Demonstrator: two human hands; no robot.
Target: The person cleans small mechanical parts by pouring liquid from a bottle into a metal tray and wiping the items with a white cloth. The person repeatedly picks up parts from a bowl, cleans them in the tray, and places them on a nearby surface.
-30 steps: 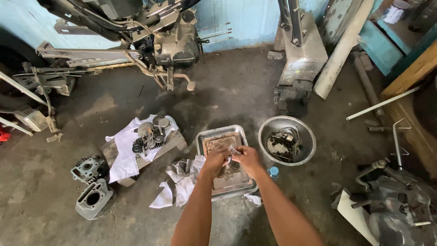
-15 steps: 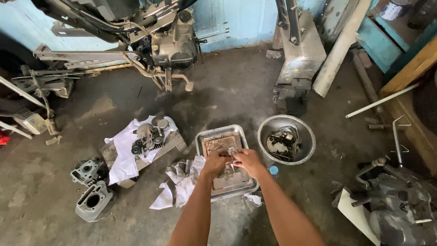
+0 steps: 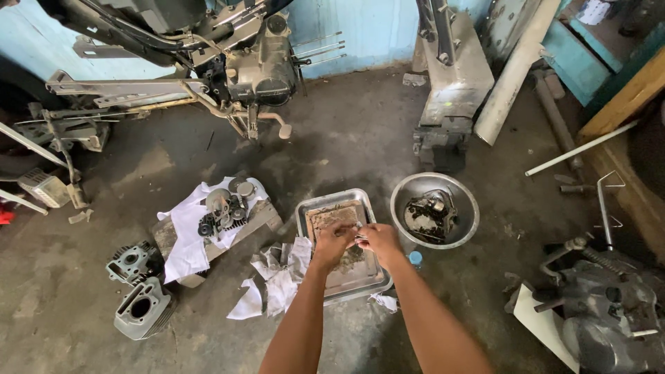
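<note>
Right now both hands meet over the rectangular metal tray (image 3: 310, 208), fingertips together on a small metal part (image 3: 359, 237) held between them. Left hand (image 3: 333, 242) is curled, fingers pinched onto the part from the left; right hand (image 3: 379, 240) is closed on it from the right. Part is too small to say what kind it is. It sits above the tray's middle, just off the dirty brown bottom; can't tell if it touches the tray.

Tray lies on the concrete floor (image 3: 346, 138), long side running away from the person. White rags (image 3: 277, 277) are bunched against its left edge; a smaller scrap (image 3: 382, 301) lies at the near right corner. Small blue cap (image 3: 415, 258) sits on the floor just right of the tray.

Round metal bowl (image 3: 464, 201) is just right of the tray, with a dark greasy engine part (image 3: 429, 215) inside.

Left of the tray: a block with white cloth (image 3: 183, 239) draped over it, gears and small parts (image 3: 223, 208) piled on top. Further left, two engine cylinders (image 3: 138, 305) on the floor, one behind the other.

Motorcycle engine in its frame (image 3: 260, 66) stands at the back, well apart. Another engine casing (image 3: 609, 325) sits at far right, near corner.
</note>
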